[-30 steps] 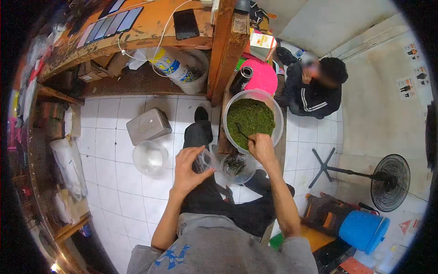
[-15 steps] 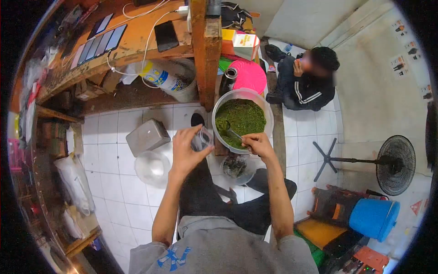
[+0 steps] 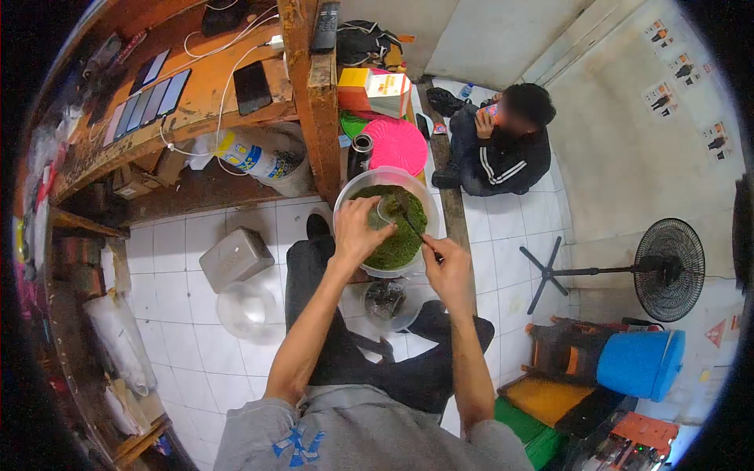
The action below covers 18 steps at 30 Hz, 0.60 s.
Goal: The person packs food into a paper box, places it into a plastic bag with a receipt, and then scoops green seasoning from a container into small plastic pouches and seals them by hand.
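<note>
A round translucent tub [image 3: 343,238] in front of me holds a green, crumbly, chopped-leaf-like material [image 3: 395,253]. My left hand [image 3: 361,231] is closed around a small clear plastic cup [image 3: 386,210], held over the left part of the tub. In my right hand [image 3: 448,263], at the tub's right rim, is the handle of a dark spoon [image 3: 412,226]. The spoon's bowl is at the cup's mouth, with green material there; whether it is inside the cup I cannot tell. Below the tub sits a clear bowl [image 3: 408,314] with dark contents.
Behind the tub are a pink lid [image 3: 397,147] and a dark bottle [image 3: 360,153]. A person [image 3: 506,153] sits on the floor at the far right. A metal container [image 3: 237,257], a pale bowl [image 3: 245,310] and a standing fan [image 3: 669,271] are around. Phones lie on the wooden shelf [image 3: 204,110].
My left hand has moved the cup rightward, over the tub. The spoon has risen from the green material to the cup. The camera view has shifted slightly.
</note>
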Tool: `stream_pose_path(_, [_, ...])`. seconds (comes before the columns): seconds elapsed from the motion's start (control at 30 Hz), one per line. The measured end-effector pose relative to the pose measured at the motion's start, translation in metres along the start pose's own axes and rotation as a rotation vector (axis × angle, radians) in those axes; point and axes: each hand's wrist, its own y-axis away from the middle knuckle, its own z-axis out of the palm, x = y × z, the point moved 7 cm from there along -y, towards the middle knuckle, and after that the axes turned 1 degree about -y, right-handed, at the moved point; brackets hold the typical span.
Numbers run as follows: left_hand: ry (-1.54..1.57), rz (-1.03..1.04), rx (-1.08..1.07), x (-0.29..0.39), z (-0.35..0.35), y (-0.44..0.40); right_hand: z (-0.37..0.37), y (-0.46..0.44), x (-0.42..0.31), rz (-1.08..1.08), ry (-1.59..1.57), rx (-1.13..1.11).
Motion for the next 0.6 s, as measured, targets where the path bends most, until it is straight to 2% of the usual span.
stream_pose_path(0.1, [0.041,-0.016,-0.02,-0.007,0.012,0.002,0.006,0.009,0.002,-0.063,0.052,0.081])
stream_pose_path(0.23, [0.056,-0.02,-0.013,-0.011,0.018,0.009,0.013,0.015,-0.002,-0.049,0.082,0.063])
stream_pose_path(0.33, [0.076,-0.013,0.02,-0.017,0.019,0.01,0.018,0.018,0.001,-0.116,0.041,0.031])
stream_pose_path(0.4, [0.114,-0.034,0.061,-0.026,0.019,0.011,0.013,0.014,0.027,-0.032,0.016,0.16])
stream_pose_path(0.43, [0.159,-0.042,0.087,-0.028,0.016,0.011,0.016,0.01,0.032,-0.04,0.011,0.151])
stream_pose_path(0.5, [0.187,-0.054,0.101,-0.028,0.016,0.014,0.036,0.005,0.049,0.074,0.093,-0.103])
stream_pose_path(0.53, [0.234,-0.043,0.141,-0.024,0.012,0.015,0.036,0.0,0.035,-0.021,0.191,-0.092])
stream_pose_path(0.57, [0.281,-0.03,0.185,-0.021,0.006,0.014,0.039,-0.006,0.027,-0.026,0.191,-0.087])
stream_pose_path(0.6, [0.281,-0.026,0.193,-0.018,0.004,0.012,0.034,-0.012,0.015,-0.077,0.105,0.036])
